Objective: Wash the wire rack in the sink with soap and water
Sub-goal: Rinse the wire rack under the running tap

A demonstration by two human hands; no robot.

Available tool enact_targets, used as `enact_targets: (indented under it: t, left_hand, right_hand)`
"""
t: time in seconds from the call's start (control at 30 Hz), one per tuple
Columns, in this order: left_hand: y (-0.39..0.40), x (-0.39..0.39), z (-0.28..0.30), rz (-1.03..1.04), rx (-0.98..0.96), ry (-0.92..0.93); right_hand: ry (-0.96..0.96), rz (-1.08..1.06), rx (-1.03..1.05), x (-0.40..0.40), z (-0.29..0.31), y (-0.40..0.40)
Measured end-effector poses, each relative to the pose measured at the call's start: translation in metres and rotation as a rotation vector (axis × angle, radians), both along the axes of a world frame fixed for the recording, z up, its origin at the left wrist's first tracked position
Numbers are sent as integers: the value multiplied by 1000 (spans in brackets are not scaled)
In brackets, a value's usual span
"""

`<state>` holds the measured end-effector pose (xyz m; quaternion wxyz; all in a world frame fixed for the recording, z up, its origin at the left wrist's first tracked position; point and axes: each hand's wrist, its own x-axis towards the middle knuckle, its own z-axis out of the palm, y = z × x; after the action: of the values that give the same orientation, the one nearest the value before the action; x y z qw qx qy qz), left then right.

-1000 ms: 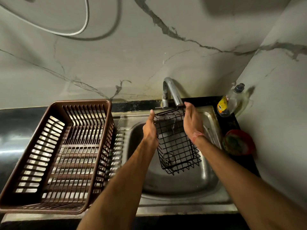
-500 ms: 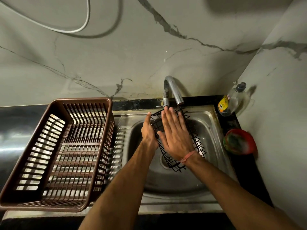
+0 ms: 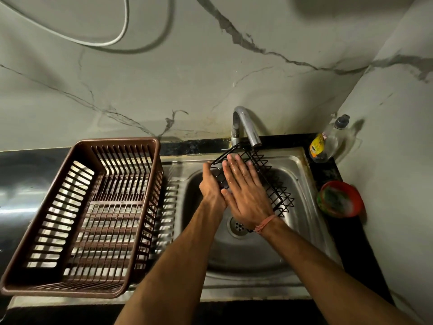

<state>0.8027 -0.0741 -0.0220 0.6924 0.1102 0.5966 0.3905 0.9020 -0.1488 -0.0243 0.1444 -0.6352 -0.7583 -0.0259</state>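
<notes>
Black wire rack (image 3: 274, 184) hangs tilted over the back of the sink (image 3: 302, 165), just under the tap (image 3: 246, 127). Left hand (image 3: 212, 186) grips its left edge; right hand (image 3: 246, 191) lies flat on the mesh, fingers straight. Rub every wire while holding firm, since wet wire probably slips.

This is a home kitchen: a steel sink (image 3: 302, 174) with a curved tap (image 3: 246, 125) sits in a dark counter (image 3: 23, 174) against marble-patterned walls (image 3: 164, 78), with a brown dish basket (image 3: 82, 207), a dish-soap bottle (image 3: 328, 141) and a red soapy bowl (image 3: 339, 199) alongside.
</notes>
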Motion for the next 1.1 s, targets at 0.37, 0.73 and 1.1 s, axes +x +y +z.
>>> enact_targets:
  t: [0.37,0.73,1.1]
  left_hand:
    - [-7,4,17,156,-13,-43]
    - [-13,10,13,181,-21,-73]
    - [-19,-14,5,270,12,-225]
  right_hand:
    - [418,-540,-110,27,-30,-4]
    - [328,-317,12,7,-10,18]
    - [1650,-1146,-206,66,-37,7]
